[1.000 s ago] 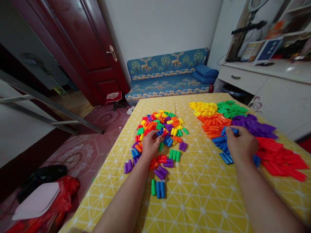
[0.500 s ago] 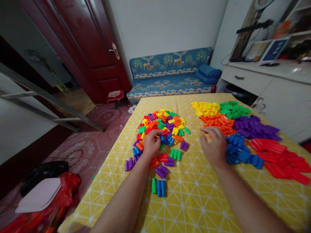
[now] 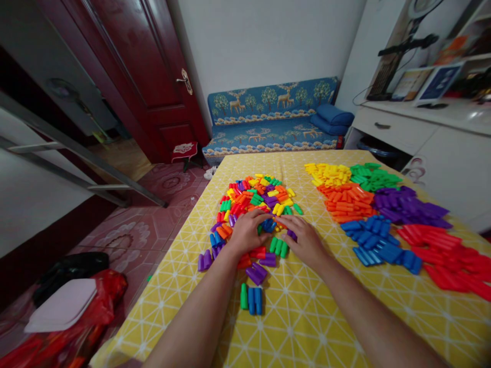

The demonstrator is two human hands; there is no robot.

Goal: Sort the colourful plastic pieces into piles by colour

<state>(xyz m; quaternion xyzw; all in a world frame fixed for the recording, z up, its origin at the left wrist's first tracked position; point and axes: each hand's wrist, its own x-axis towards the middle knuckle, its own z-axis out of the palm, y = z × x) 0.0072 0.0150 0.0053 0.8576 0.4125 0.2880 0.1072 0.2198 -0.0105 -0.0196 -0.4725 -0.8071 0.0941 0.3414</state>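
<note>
My left hand (image 3: 247, 232) is at the near side of a mixed heap of plastic tube-shaped pieces (image 3: 245, 197) in several colours. Its thumb and fingers curl round some blue pieces (image 3: 268, 225). Coming in from the right, my right hand (image 3: 307, 241) has its fingers stretched toward those same blue pieces; whether they touch is hard to see. Under and beside the hands lie a green group (image 3: 279, 247), a purple piece (image 3: 256, 274) and a red one (image 3: 258, 252). Closer to me are a green piece (image 3: 244, 296) and a blue pair (image 3: 255, 300).
Single-colour piles lie on the right of the yellow tablecloth (image 3: 307, 317): yellow (image 3: 328, 174), green (image 3: 374, 177), orange (image 3: 347, 201), purple (image 3: 412, 205), blue (image 3: 378, 240) and red (image 3: 448, 258). Beyond the table stands a blue sofa (image 3: 268, 135); a white cabinet (image 3: 448, 163) is at right.
My right hand has moved left from beside the blue pile to my left hand, uncovering that pile's near side. My left hand stays at the mixed heap. The view has shifted slightly.
</note>
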